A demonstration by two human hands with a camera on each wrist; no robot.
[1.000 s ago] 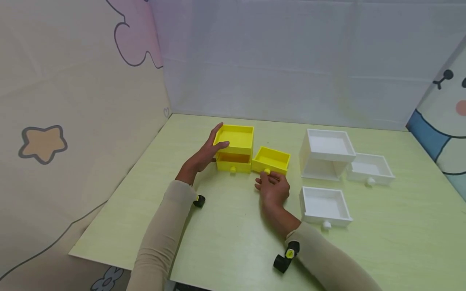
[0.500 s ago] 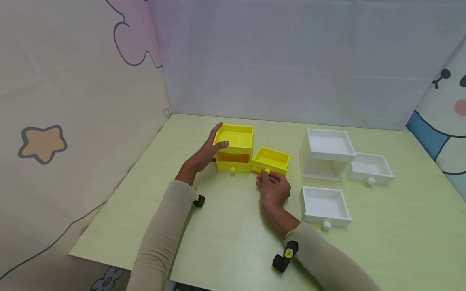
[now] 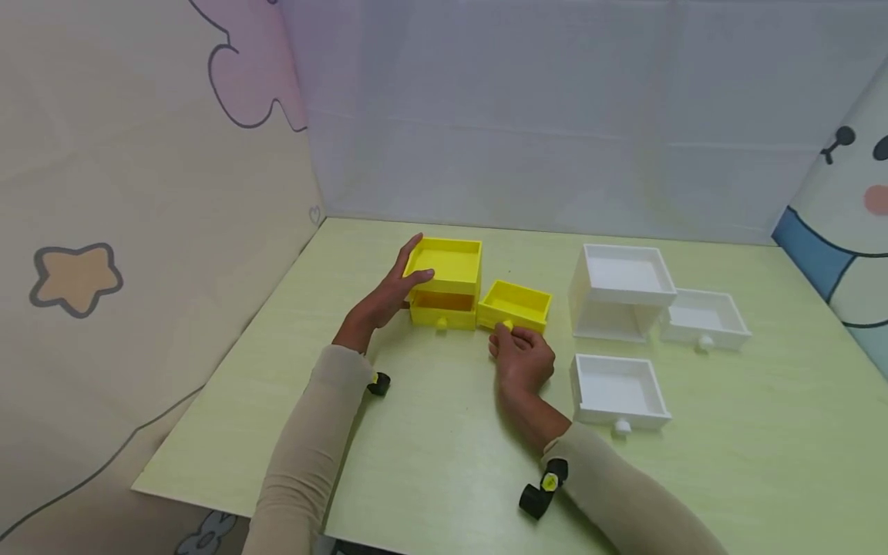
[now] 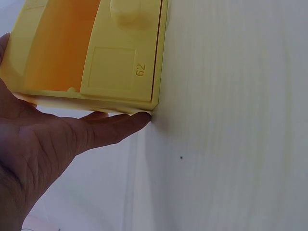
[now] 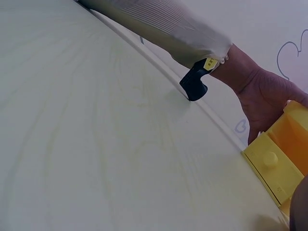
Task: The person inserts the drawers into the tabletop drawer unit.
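A small yellow cabinet [image 3: 447, 262] stands on the table left of centre, its upper slot open at the front. Below that slot sits a yellow drawer [image 3: 444, 317] with a round knob. My left hand [image 3: 387, 299] holds the cabinet from its left side, thumb over the top's front corner. In the left wrist view, its fingers [image 4: 115, 129] lie straight along the cabinet's side, beside the drawer front [image 4: 113, 67]. A second yellow drawer [image 3: 523, 299] lies angled just right of the cabinet. My right hand [image 3: 523, 362] pinches its knob [image 3: 508, 325]; the right fingertips are partly hidden.
A white cabinet [image 3: 627, 274] with an open front stands on the right. One white drawer [image 3: 704, 316] lies beside it and another white drawer [image 3: 617, 389] in front of it. Cloth walls [image 3: 555, 116] rise behind the table [image 3: 430, 455] and at its sides.
The right hand's fingers have shifted slightly at the knob. The left hand, both cabinets and all the drawers stay where they were, and the head view has moved a little.
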